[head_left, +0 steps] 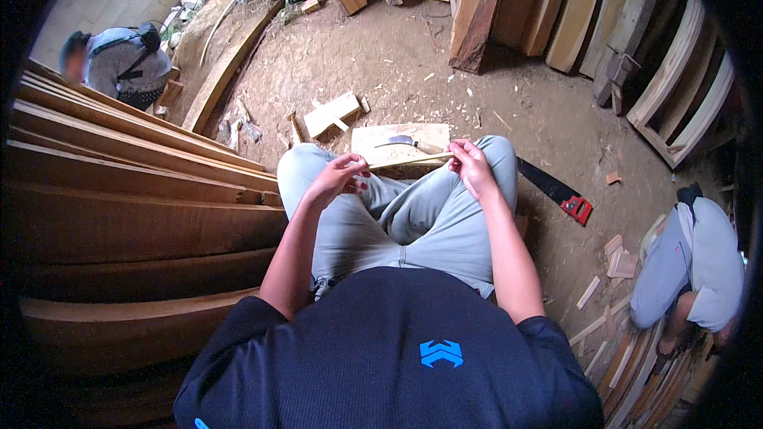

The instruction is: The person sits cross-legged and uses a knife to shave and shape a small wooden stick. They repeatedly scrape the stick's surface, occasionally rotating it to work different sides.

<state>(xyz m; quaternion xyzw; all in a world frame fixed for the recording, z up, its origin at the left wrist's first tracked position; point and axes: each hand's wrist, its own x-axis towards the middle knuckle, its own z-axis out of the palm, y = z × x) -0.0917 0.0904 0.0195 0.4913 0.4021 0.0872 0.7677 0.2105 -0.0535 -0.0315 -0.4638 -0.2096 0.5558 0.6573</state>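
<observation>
A thin pale wooden strip [410,160] spans the gap between my hands, just above my knees. My left hand [337,178] pinches its left end with the fingertips. Its right end is gripped between the thumb and fingers of my right hand [472,167]. Beyond the strip, a light wooden board [367,137] rests on the ground, with wood shavings on it. On that board lies a knife [404,141] with a curved blade and a pale handle, touched by neither hand.
A handsaw [556,189] with a red handle lies right of my knee. Stacked planks [143,226] line my left side. Tall boards [477,12] lean at the back. A wood block [331,114] and offcuts [620,257] lie about. One person [127,63] bends far left; another [691,262] is at right.
</observation>
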